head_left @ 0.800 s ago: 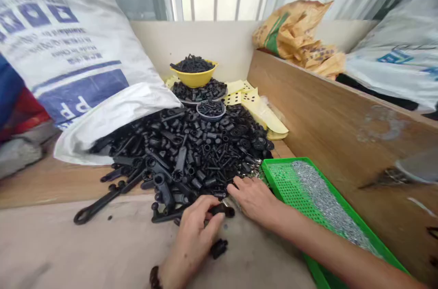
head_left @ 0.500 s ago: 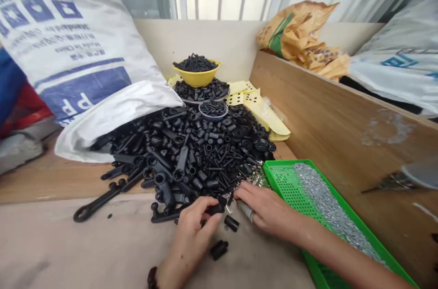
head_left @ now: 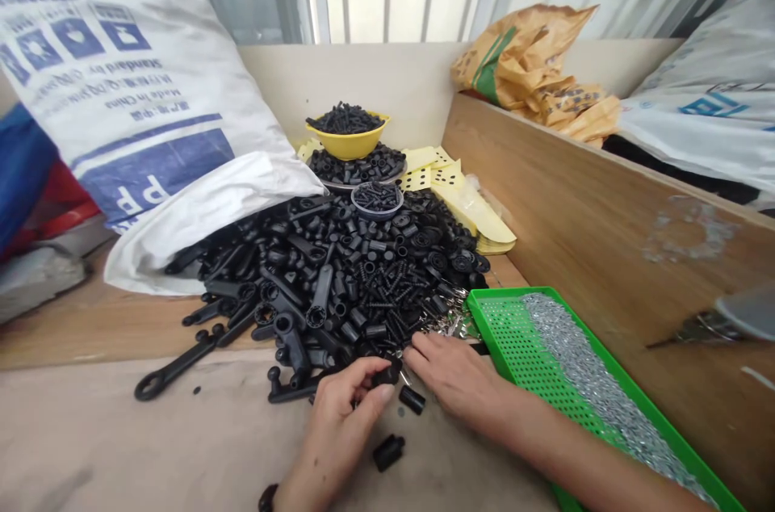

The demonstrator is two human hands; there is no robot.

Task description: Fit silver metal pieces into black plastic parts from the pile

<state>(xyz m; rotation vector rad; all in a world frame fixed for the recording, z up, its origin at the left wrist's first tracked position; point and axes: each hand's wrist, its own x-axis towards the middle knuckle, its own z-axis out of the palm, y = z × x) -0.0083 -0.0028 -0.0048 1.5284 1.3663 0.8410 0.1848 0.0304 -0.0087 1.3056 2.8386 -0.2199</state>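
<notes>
Between the thumb and fingers of my left hand (head_left: 342, 423) is a small black plastic part (head_left: 386, 374), partly covered by the fingertips. My right hand (head_left: 454, 379) is just to its right, back upward, with fingers bent and close together at the near edge of the heap; what they grip, if anything, is hidden. A short dark bar (head_left: 480, 348) shows beyond the right hand. Two loose black cylindrical pieces lie below the hands: one cylinder (head_left: 412, 400) close to the fingers, and a stepped cylinder (head_left: 388, 453) nearer me. Thin metal pins (head_left: 451, 320) lie beyond the right hand.
A large heap of black plastic parts (head_left: 315, 270) spreads ahead, spilling from a white sack (head_left: 151, 92). Behind it stand a yellow bowl (head_left: 348, 145) and a small bowl (head_left: 377, 213). Right, a green tray (head_left: 514, 350) holds small metal pieces beside a wooden partition (head_left: 575, 197).
My right hand has turned over more and shifted slightly left, closer to the part in my left hand. The grey item seen under its palm is now hidden. My left hand keeps its grip.
</notes>
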